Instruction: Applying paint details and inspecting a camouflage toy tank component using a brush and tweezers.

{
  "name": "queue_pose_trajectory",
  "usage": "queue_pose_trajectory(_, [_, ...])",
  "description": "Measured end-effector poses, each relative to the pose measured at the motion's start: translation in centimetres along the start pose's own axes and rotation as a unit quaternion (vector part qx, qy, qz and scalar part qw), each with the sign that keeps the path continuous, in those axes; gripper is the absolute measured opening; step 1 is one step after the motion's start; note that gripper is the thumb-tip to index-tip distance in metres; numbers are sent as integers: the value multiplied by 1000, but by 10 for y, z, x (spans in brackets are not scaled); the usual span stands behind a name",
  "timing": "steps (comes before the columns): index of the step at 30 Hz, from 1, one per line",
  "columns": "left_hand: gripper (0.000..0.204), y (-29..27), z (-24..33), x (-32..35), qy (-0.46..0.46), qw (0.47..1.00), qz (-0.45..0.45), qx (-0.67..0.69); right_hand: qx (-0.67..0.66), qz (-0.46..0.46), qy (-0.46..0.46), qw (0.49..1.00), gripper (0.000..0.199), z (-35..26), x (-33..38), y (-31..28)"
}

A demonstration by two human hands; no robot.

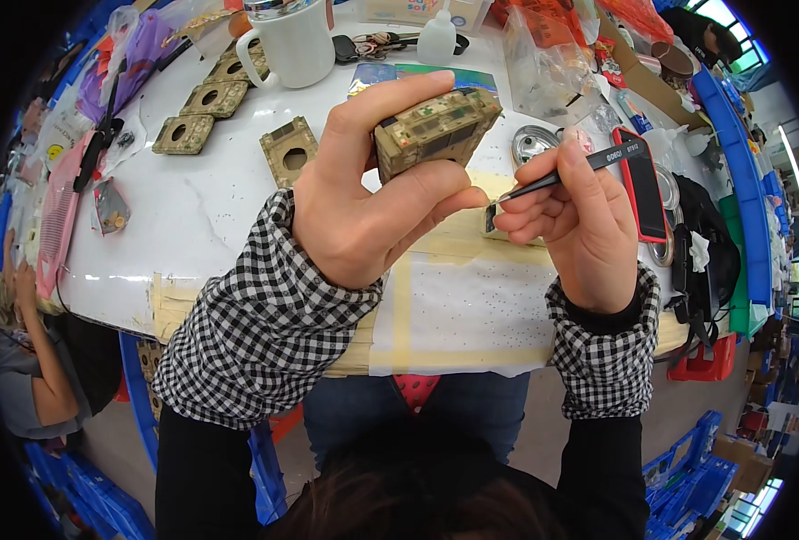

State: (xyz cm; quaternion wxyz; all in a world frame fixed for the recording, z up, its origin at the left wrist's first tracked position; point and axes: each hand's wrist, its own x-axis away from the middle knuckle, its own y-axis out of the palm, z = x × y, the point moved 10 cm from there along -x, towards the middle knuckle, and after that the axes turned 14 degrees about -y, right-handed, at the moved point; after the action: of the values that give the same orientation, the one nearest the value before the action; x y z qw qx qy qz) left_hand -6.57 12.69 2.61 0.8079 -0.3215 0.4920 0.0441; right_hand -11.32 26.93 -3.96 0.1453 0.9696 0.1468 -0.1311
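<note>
My left hand point(363, 193) grips a boxy camouflage-patterned housing point(440, 129), held tilted above the table with thumb below and fingers over the top. In my right hand point(588, 216) is a pair of black tweezers point(579, 168), pinched between thumb and fingers. Their tips point left, close to my left thumb and below the housing. Whether the tips hold anything is too small to make out. Behind them, partly hidden by my hands, a small dark-topped piece point(492, 220) rests on the table. A camouflage part with a round hole point(290, 151) lies left of the housing.
Several similar camouflage parts point(184, 133) line the far left, near a white mug point(293, 45). A white squeeze bottle point(437, 38) stands at the back. A red-cased phone point(641, 184) and round metal tins point(534, 142) lie right. Another person point(35, 360) sits at the left.
</note>
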Motion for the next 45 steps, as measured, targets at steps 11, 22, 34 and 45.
queue_pose_trajectory(11, [22, 1, 0, -1, -4, 1000, 2, -26, 0, -1, -5, 1000, 47, 0, 0, 0])
queue_pose_trajectory(22, [12, 47, -61, 15, -340, 897, -186, 213, 145, 53, -182, 971, 48, -45, 2, -12])
queue_pose_trajectory(34, [19, 44, 27, 18, -41, 927, -302, 217, 97, 74, -215, 969, 48, -46, -2, -45])
queue_pose_trajectory(45, [12, 62, -51, 24, -344, 865, -291, 218, 92, 48, -235, 966, 47, -48, -2, -41])
